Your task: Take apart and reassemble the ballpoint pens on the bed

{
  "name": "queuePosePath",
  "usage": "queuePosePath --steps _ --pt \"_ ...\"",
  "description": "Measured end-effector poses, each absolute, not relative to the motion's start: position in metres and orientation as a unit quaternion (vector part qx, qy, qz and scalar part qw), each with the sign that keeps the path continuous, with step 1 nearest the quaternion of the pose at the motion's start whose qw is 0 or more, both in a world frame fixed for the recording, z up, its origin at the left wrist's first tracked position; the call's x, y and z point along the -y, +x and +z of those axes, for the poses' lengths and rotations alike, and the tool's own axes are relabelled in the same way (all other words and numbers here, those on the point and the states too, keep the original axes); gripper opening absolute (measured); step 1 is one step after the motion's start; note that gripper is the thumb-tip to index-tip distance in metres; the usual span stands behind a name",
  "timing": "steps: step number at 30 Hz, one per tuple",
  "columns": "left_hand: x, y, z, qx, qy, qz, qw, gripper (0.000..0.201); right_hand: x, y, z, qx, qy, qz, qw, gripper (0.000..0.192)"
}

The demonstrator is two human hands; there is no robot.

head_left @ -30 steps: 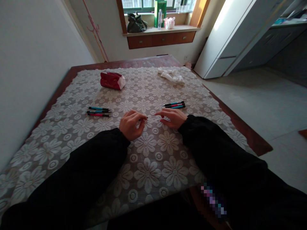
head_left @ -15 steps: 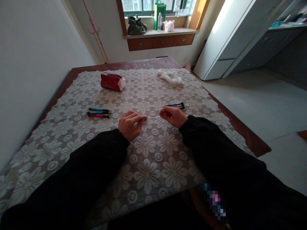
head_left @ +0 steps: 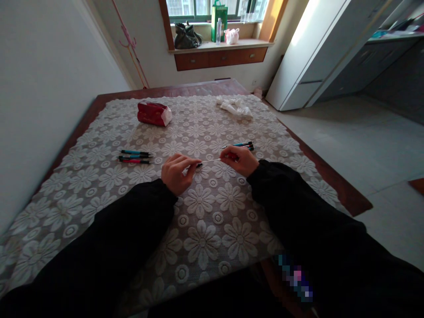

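No legible text, label, brand, number or sign in this view, red packet [head_left: 154, 113] on the table without readable print, green bag [head_left: 217, 14] on the window sill too small and distant to read

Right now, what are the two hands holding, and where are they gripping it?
A thin pen refill is stretched between them: the left hand pinches its dark tip end, and the right hand grips the other end, apparently with a red pen part.
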State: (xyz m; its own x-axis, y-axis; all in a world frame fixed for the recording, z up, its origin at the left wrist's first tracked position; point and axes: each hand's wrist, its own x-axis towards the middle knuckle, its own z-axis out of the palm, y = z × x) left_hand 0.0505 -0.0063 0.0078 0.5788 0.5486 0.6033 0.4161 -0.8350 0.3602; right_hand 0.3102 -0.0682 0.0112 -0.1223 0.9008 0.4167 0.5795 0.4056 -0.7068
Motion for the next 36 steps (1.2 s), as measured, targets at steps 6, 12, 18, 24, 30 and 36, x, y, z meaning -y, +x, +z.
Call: queuePosePath --steps 6,12,18,24,30,36 --pt "0.0056 0.0514 0.0078 -0.278 0.888 0.357 0.085 0.02 0.0685 0.3093 0.0104 0.733 -0.511 0.189 0.407 0.013" --pt "0.0027 0.0523 0.0046 -0.267 0.903 0.326 0.076 0.021 0.0673 0.3103 0.0084 0.755 -0.5 0.17 0.389 0.014" --pt "0.0016 0.0525 0.0039 -0.273 0.903 0.325 0.067 0.02 0.0667 0.3086 0.0068 0.764 -0.495 0.156 0.383 0.017" --pt "-0.0005 0.052 0.0022 -0.269 0.903 0.327 0.066 0.019 0.0666 0.3085 0.0055 0.757 -0.504 0.176 0.378 0.019" --pt "-0.0012 0.0517 0.0005 -0.264 0.905 0.323 0.08 0.019 0.0682 0.3081 0.0069 0.759 -0.512 0.18 0.361 0.019" --pt "-0.0012 0.0523 0.0018 -0.259 0.907 0.323 0.081 0.019 0.0681 0.3089 0.0069 0.769 -0.521 0.156 0.336 0.019"
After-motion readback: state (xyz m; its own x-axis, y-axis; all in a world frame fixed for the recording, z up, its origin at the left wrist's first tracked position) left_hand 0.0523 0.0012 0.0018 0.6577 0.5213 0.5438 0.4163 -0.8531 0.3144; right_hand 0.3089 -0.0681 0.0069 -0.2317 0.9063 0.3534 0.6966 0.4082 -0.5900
